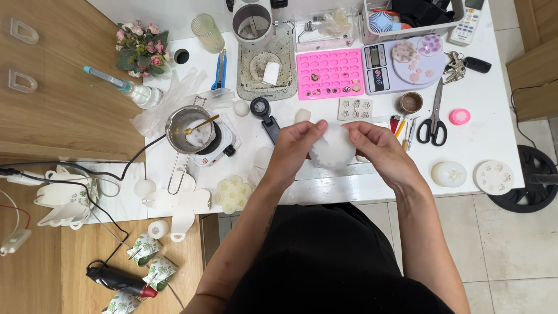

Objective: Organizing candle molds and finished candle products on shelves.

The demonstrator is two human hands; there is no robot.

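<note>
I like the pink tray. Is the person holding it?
No, the pink tray lies on the table, while both the left hand and right hand hold a white round mold.

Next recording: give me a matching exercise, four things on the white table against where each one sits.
Things:
1. pink mould tray
2. scissors
3. metal pot
4. round white mould

Places:
A. on the small hotplate, with a gold spoon in it
B. held between the left hand and right hand
C. just left of the kitchen scale
D. right of the hands, handles towards the person

Pairs: 1-C, 2-D, 3-A, 4-B
</note>
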